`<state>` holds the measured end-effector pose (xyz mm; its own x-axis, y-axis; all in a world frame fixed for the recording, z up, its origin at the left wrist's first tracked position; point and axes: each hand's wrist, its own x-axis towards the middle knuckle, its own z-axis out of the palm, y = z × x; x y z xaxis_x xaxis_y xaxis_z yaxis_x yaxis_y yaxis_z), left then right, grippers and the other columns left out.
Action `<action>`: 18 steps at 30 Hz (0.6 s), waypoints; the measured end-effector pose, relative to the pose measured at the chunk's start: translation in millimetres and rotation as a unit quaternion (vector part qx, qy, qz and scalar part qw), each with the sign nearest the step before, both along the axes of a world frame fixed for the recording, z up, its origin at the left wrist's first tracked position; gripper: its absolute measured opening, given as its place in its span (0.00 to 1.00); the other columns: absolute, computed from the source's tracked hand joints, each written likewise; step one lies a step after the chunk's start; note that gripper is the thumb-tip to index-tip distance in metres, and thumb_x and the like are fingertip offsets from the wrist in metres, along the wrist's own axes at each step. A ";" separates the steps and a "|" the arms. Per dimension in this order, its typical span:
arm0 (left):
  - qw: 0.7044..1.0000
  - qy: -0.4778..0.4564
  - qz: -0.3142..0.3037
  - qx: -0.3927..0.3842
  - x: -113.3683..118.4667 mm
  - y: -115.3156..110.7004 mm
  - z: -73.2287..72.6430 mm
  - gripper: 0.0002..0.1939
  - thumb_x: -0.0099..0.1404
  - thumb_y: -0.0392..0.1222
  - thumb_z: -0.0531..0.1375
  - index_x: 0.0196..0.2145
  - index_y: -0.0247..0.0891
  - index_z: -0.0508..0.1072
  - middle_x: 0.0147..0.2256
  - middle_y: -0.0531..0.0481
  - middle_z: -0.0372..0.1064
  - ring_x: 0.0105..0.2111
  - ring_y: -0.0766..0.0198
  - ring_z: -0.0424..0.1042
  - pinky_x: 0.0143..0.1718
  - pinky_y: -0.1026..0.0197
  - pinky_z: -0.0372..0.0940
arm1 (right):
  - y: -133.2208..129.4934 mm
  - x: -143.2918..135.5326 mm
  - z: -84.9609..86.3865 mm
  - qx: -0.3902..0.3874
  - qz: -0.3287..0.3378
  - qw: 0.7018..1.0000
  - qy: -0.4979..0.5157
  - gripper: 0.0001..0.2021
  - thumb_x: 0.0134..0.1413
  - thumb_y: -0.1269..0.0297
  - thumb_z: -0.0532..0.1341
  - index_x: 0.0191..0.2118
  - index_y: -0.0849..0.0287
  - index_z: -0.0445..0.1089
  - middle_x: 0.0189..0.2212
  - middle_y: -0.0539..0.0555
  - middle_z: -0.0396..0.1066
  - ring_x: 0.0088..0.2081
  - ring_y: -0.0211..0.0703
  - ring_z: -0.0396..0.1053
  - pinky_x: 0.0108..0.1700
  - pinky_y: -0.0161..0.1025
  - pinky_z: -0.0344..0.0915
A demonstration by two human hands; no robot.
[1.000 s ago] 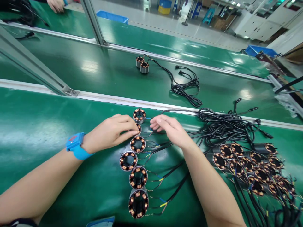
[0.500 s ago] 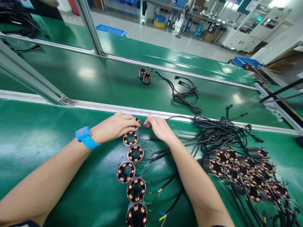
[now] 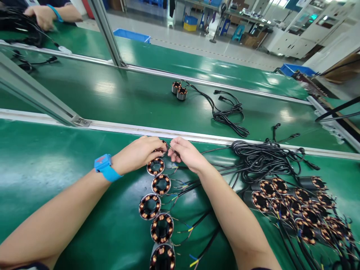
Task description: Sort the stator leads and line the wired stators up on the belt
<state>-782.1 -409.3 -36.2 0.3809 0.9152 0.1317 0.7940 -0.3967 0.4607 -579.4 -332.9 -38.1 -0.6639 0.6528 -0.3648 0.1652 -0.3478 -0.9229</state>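
My left hand (image 3: 147, 150) is closed around a copper-wound motor stator (image 3: 163, 146) at the far end of a row, its fingers covering much of it. Just right of that stator, my right hand (image 3: 182, 152) pinches a thin wire (image 3: 172, 149); the fingers hide most of the wire. Towards me runs a line of more stators, among them a ring-shaped one (image 3: 161, 184) with copper coils facing up. Thin leads from these lie near black cables with coloured wire ends (image 3: 190, 228). A blue wrist strap (image 3: 108, 168) is on my left wrist.
Bundled black cables (image 3: 261, 157) and a cluster of stators (image 3: 303, 210) lie to the right. Beyond a white rail (image 3: 135, 130), two stators (image 3: 182, 94) with cable sit on a green belt. A metal post (image 3: 107, 33) stands at left; a co-worker's hand (image 3: 42, 17) is by black cables.
My right hand has turned slightly, its fingers more curled. Both stators beyond the rail have shifted right in view. A co-worker's hand has come into sight at upper left.
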 end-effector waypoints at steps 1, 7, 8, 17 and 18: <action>1.000 0.002 0.001 0.002 1.0 -0.1 0.5 0.10 0.76 0.44 0.55 0.45 0.43 0.77 0.42 0.50 0.76 0.41 0.59 0.74 0.45 0.58 0.63 | -0.4 -0.2 -0.1 -0.025 0.002 1.000 0.013 0.06 0.63 0.63 0.58 0.35 0.57 0.61 0.27 0.48 0.72 0.23 0.34 0.66 0.25 0.30 0.56; 0.998 -0.038 -0.047 -0.017 -9.1 4.4 7.0 0.13 0.77 0.46 0.55 0.46 0.46 0.81 0.44 0.50 0.77 0.43 0.62 0.76 0.48 0.62 0.67 | 9.7 5.3 1.0 -0.055 -0.020 0.998 0.023 0.06 0.61 0.66 0.60 0.34 0.58 0.62 0.23 0.49 0.73 0.17 0.29 0.55 0.21 0.28 0.47; 0.997 -0.035 -0.057 -0.028 -11.8 4.9 9.1 0.14 0.77 0.47 0.55 0.48 0.48 0.81 0.45 0.50 0.77 0.43 0.62 0.76 0.48 0.62 0.68 | 11.5 6.4 1.2 -0.047 -0.012 0.999 0.010 0.05 0.61 0.66 0.60 0.34 0.59 0.63 0.23 0.49 0.73 0.17 0.28 0.52 0.21 0.28 0.45; 0.999 -0.037 0.017 -0.013 -28.7 -6.3 26.8 0.20 0.77 0.57 0.55 0.51 0.44 0.80 0.50 0.46 0.78 0.50 0.58 0.77 0.54 0.58 0.71 | 25.0 46.3 -1.2 0.182 0.030 0.981 -0.063 0.11 0.70 0.60 0.60 0.51 0.59 0.71 0.46 0.56 0.79 0.43 0.40 0.76 0.50 0.40 0.70; 0.998 -0.031 0.052 0.009 -31.2 1.1 29.4 0.22 0.76 0.60 0.55 0.52 0.42 0.79 0.50 0.44 0.78 0.48 0.57 0.76 0.54 0.57 0.72 | 24.9 56.0 -1.4 0.234 0.032 0.968 -0.085 0.12 0.69 0.59 0.61 0.52 0.59 0.71 0.49 0.57 0.78 0.48 0.42 0.75 0.55 0.44 0.68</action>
<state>-813.3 -408.2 -6.7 0.2743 0.9466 0.1696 0.8013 -0.3225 0.5038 -523.5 -308.0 -39.5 -0.6642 0.7331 -0.1460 0.3360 0.1184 -0.9344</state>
